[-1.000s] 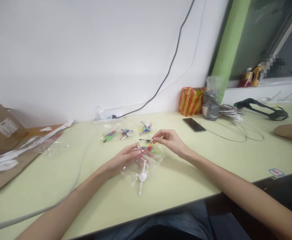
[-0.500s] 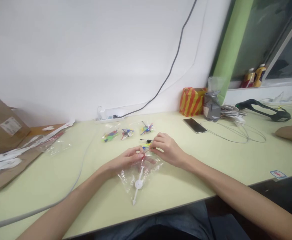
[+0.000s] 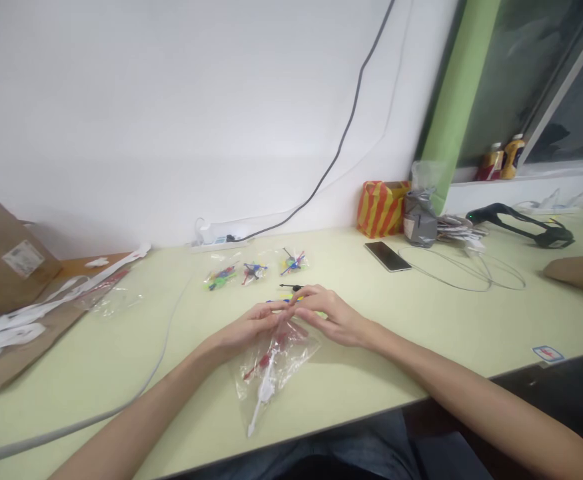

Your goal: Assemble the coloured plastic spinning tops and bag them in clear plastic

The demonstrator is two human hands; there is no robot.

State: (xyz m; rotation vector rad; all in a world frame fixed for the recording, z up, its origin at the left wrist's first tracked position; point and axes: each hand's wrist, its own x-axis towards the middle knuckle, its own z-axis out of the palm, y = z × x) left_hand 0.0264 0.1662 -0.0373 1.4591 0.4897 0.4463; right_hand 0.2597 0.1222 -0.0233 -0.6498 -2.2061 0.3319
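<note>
A clear plastic bag (image 3: 294, 357) hangs from its mouth in my left hand (image 3: 251, 327), whose thumb and fingers are closed on the rim. Inside the bag lie a white clock-hand-shaped arrow (image 3: 266, 390) with a round hub and a red arrow (image 3: 262, 362) of the same form. My right hand (image 3: 328, 312) reaches to the bag's mouth, its fingers stretched out and thumb apart, touching near the left fingertips. Just beyond the hands, a black arrow (image 3: 291, 287) lies on the table, with blue and yellow pieces (image 3: 277, 301) partly hidden by my fingers.
Several filled clear bags (image 3: 254, 271) of coloured arrows lie farther back on the table (image 3: 211, 420). To the right are a phone (image 3: 388, 256), a striped bag (image 3: 380, 208) and a thin cable (image 3: 446, 283). Brown paper packaging (image 3: 6, 257) and a grey cable (image 3: 136, 393) occupy the left.
The red arrow has dropped from between my fingertips into the bag beside the white one. The bag hangs slightly lower, and my right fingers have gone from a pinch to stretched out.
</note>
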